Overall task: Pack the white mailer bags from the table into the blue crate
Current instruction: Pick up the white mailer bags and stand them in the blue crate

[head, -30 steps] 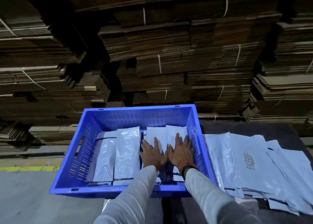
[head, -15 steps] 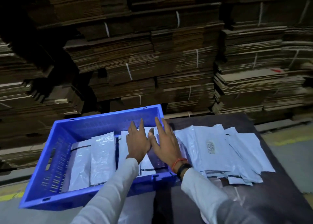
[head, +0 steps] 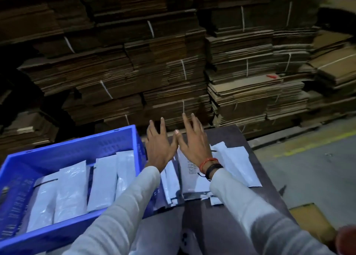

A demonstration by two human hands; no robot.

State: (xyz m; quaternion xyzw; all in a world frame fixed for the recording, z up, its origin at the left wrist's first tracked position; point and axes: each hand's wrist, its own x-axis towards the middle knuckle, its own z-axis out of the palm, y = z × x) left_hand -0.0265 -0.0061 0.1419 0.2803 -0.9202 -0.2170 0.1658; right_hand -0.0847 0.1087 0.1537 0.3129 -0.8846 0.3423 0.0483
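Note:
The blue crate [head: 107, 141] stands at the left, with several white mailer bags [head: 71, 191] lying side by side in it. A pile of white mailer bags [head: 235, 164] lies on the dark table [head: 227, 137] to the crate's right. My left hand [head: 159, 145] and my right hand [head: 192, 141] hover side by side above that pile, just past the crate's right wall. Both have fingers spread and hold nothing. My arms hide part of the pile.
Tall stacks of flattened cardboard [head: 173, 71], tied with white string, fill the whole background behind the table. A grey floor with a yellow line [head: 308, 146] lies to the right. A brown box [head: 312, 220] sits low at the right.
Both hands have left the bags in the crate and moved right, over the pile on the table. The view has swung right, so the crate sits further left.

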